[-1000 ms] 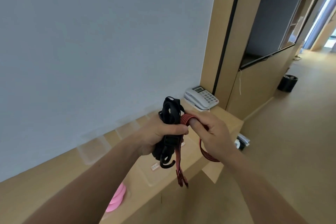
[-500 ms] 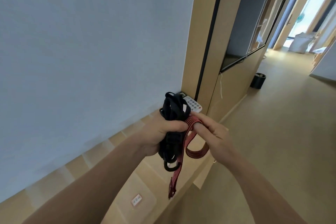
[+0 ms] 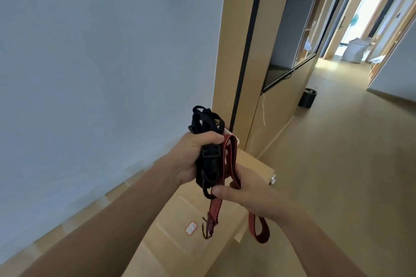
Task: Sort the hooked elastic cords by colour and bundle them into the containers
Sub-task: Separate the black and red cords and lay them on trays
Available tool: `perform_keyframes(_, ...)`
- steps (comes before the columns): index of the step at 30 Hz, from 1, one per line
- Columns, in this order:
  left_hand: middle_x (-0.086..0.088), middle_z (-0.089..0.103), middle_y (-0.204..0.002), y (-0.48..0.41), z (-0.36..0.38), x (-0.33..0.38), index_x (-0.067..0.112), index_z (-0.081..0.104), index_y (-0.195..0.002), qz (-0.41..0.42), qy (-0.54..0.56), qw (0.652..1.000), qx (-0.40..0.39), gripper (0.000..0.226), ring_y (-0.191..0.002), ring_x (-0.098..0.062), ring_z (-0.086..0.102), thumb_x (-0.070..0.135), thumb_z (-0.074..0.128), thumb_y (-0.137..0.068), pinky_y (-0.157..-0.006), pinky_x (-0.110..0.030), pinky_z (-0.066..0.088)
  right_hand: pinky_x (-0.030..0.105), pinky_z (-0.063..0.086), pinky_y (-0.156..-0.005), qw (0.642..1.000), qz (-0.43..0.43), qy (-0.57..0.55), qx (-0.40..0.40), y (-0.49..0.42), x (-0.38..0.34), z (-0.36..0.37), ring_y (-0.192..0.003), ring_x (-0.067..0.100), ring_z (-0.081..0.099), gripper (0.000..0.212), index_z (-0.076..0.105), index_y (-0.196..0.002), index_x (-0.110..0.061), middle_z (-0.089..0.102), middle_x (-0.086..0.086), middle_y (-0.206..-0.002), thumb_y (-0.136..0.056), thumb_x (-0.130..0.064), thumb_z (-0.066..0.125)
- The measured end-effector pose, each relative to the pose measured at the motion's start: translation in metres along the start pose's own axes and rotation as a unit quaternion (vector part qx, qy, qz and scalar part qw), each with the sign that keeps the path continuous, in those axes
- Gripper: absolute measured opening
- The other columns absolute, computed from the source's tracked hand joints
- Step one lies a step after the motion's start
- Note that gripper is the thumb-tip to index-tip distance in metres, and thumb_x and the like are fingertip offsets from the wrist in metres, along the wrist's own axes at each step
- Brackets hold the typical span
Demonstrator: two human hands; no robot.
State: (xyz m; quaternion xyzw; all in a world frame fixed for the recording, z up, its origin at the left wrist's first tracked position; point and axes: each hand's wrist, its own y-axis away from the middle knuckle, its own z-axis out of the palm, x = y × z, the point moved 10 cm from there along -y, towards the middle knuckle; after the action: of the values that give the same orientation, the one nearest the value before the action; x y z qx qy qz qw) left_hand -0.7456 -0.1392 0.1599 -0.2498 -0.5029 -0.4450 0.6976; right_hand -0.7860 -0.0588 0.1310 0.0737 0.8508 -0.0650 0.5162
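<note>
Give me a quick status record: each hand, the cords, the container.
Left hand: grips the bundle of black cords
Right hand: pinches the red cord
Red cord: loops up beside the black cords; hooked end and a loop hang below the right hand
Container: clear, labelled, on the wooden shelf below the hands

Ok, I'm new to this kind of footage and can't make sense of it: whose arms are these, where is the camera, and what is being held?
There is no machine here. A person wears a camera on the head, looking forward and down, so the arms are their own. The left hand grips a bundle of black cords with hooks. The right hand pinches a red cord, whose hooked end hangs down. Below is a wooden ledge with a clear container on it.
</note>
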Motion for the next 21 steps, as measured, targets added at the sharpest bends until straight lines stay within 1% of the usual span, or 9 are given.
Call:
perform_keyframes(3, -0.001, 0.066, -0.067, -0.019, 0.003, -0.005, 0.017, 0.072, -0.069, -0.027, 0.04, 0.999, 0.006, 0.029, -0.059, -0.013, 0.061, 0.01, 0.052, -0.088, -0.065, -0.03, 0.05, 0.035, 0.053, -0.084, 0.999, -0.001, -0.009, -0.042, -0.015, 0.011, -0.007, -0.092, 0.018, 0.064, 0.04, 0.06, -0.111, -0.032, 0.068, -0.006, -0.104, -0.076, -0.041, 0.079)
perform_keyframes(5, -0.002, 0.064, -0.068, -0.034, 0.003, -0.007, 0.014, 0.07, -0.071, -0.041, 0.07, 0.996, 0.023, 0.023, -0.058, -0.015, 0.06, 0.012, 0.053, -0.087, -0.065, -0.03, 0.049, 0.028, 0.054, -0.085, 0.997, -0.008, -0.018, -0.069, -0.026, 0.016, -0.013, -0.097, 0.007, 0.064, 0.042, 0.058, -0.109, -0.036, 0.068, -0.018, -0.101, -0.075, -0.035, 0.082)
perform_keyframes(7, -0.004, 0.064, -0.07, -0.048, 0.001, -0.008, 0.011, 0.068, -0.075, -0.045, 0.079, 0.995, 0.05, 0.017, -0.06, -0.017, 0.06, 0.013, 0.055, -0.085, -0.067, -0.031, 0.049, 0.017, 0.049, -0.079, 0.995, -0.014, -0.013, -0.094, -0.037, 0.02, -0.023, -0.092, -0.005, 0.062, 0.037, 0.056, -0.106, -0.036, 0.065, -0.029, -0.09, -0.079, -0.031, 0.08)
perform_keyframes(9, -0.006, 0.063, -0.071, -0.06, -0.001, -0.008, 0.008, 0.064, -0.081, -0.034, 0.066, 0.994, 0.077, 0.012, -0.061, -0.018, 0.06, 0.013, 0.055, -0.086, -0.065, -0.03, 0.051, 0.011, 0.045, -0.071, 0.993, -0.026, 0.02, -0.112, -0.046, 0.023, -0.037, -0.081, -0.007, 0.061, 0.02, 0.058, -0.099, -0.031, 0.066, -0.025, -0.082, -0.085, -0.031, 0.073)
perform_keyframes(11, -0.009, 0.062, -0.076, -0.07, -0.01, -0.006, 0.006, 0.063, -0.083, -0.009, 0.004, 0.992, 0.124, 0.008, -0.065, -0.02, 0.061, 0.009, 0.056, -0.086, -0.064, -0.029, 0.052, 0.012, 0.046, -0.067, 0.993, -0.032, 0.028, -0.113, -0.055, 0.031, -0.056, -0.074, -0.002, 0.064, 0.012, 0.061, -0.094, -0.019, 0.071, -0.01, -0.079, -0.092, -0.031, 0.063)
perform_keyframes(14, -0.017, 0.063, -0.093, -0.075, -0.028, -0.009, -0.001, 0.063, -0.099, 0.016, -0.076, 0.978, 0.195, 0.022, -0.085, -0.031, 0.066, 0.009, 0.066, -0.079, -0.074, -0.036, 0.05, 0.02, 0.045, -0.054, 0.994, 0.013, -0.061, -0.094, -0.067, 0.054, -0.08, -0.06, 0.008, 0.061, 0.029, 0.056, -0.101, -0.007, 0.075, 0.007, -0.083, -0.1, -0.034, 0.047)
perform_keyframes(16, -0.014, 0.065, -0.09, -0.072, -0.036, -0.018, -0.006, 0.062, -0.1, 0.013, -0.113, 0.964, 0.241, 0.031, -0.084, -0.029, 0.067, 0.01, 0.073, -0.075, -0.066, -0.032, 0.052, 0.021, 0.034, -0.044, 0.99, 0.041, -0.107, -0.079, -0.075, 0.066, -0.092, -0.047, 0.012, 0.048, 0.033, 0.055, -0.1, -0.008, 0.074, 0.009, -0.083, -0.101, -0.038, 0.043)
perform_keyframes(18, -0.01, 0.065, -0.082, -0.072, -0.027, -0.033, -0.002, 0.066, -0.092, -0.002, -0.149, 0.96, 0.237, 0.022, -0.075, -0.023, 0.064, 0.007, 0.077, -0.075, -0.063, -0.03, 0.052, 0.022, 0.029, -0.041, 0.985, 0.06, -0.149, -0.065, -0.085, 0.072, -0.1, -0.044, 0.013, 0.039, 0.036, 0.056, -0.094, -0.009, 0.07, 0.007, -0.073, -0.098, -0.043, 0.045)
perform_keyframes(21, -0.006, 0.071, -0.086, -0.079, -0.01, -0.065, 0.005, 0.071, -0.087, -0.008, -0.17, 0.964, 0.203, 0.012, -0.082, -0.02, 0.066, 0.0, 0.075, -0.077, -0.078, -0.033, 0.055, 0.022, 0.028, -0.04, 0.976, 0.082, -0.2, -0.031, -0.101, 0.073, -0.109, -0.041, 0.012, 0.036, 0.047, 0.062, -0.094, 0.001, 0.062, 0.0, -0.058, -0.099, -0.042, 0.046)
